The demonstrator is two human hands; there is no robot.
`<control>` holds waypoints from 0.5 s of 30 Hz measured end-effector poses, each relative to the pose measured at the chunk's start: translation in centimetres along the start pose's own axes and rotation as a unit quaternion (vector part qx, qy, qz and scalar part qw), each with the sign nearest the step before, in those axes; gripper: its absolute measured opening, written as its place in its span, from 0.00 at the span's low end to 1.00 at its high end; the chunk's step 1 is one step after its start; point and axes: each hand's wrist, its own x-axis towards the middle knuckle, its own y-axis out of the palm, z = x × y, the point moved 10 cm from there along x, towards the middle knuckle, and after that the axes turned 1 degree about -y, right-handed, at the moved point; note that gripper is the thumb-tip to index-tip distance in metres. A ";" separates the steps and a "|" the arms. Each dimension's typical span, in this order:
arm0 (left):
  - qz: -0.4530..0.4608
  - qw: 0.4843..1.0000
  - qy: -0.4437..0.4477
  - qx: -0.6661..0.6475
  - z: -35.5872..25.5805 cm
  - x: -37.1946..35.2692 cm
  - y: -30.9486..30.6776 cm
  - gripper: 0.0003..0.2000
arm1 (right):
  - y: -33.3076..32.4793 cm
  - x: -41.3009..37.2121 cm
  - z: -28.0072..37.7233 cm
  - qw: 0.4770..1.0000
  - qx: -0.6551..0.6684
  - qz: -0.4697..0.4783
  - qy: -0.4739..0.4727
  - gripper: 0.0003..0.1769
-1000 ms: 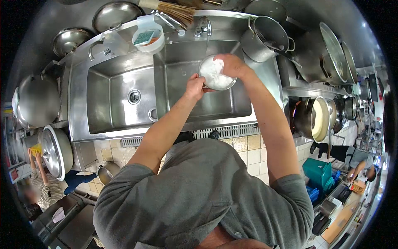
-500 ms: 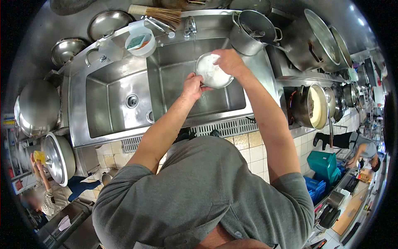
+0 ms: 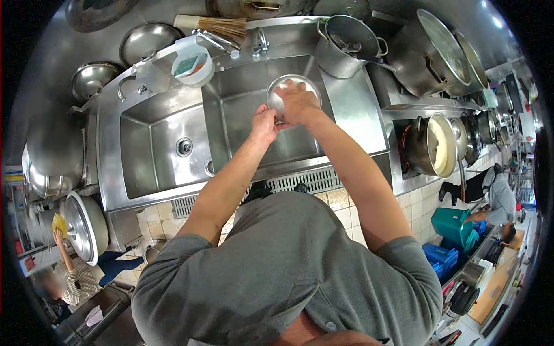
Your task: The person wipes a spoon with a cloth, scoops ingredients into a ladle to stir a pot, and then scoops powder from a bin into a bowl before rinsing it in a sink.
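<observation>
I hold a small round steel bowl (image 3: 281,85) with white soapy foam in it over the right basin of a double steel sink (image 3: 242,112), just below the tap (image 3: 258,41). My left hand (image 3: 265,124) grips the bowl's near rim. Inside the bowl lies my right hand (image 3: 296,102), fingers spread against the foam and covering most of it. A thin stream of water falls from the tap toward the bowl.
The left basin (image 3: 156,147) holds nothing. A white tub (image 3: 193,60) with sponges and a whisk broom (image 3: 214,25) sit behind the sink. Big pots (image 3: 345,40) (image 3: 430,144) stand to the right, lids (image 3: 86,225) to the left. A person (image 3: 69,277) crouches at lower left, another (image 3: 496,199) bends at right.
My right hand has moved from the bowl's far rim down into the bowl, covering the foam. The bowl has shifted slightly nearer the tap.
</observation>
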 end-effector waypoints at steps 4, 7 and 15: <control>-0.011 0.999 -0.014 0.030 0.5 0.0 -0.8 0.09 | 1.9 1.0 0.5 0.996 -0.041 0.070 0.019 0.44; -0.011 1.000 -0.014 0.005 1.0 0.1 -1.2 0.08 | 2.8 1.3 0.6 0.995 -0.043 0.089 0.020 0.43; -0.027 0.998 -0.025 0.056 1.8 0.7 -3.9 0.10 | 4.7 1.9 1.8 0.991 -0.118 0.015 0.054 0.35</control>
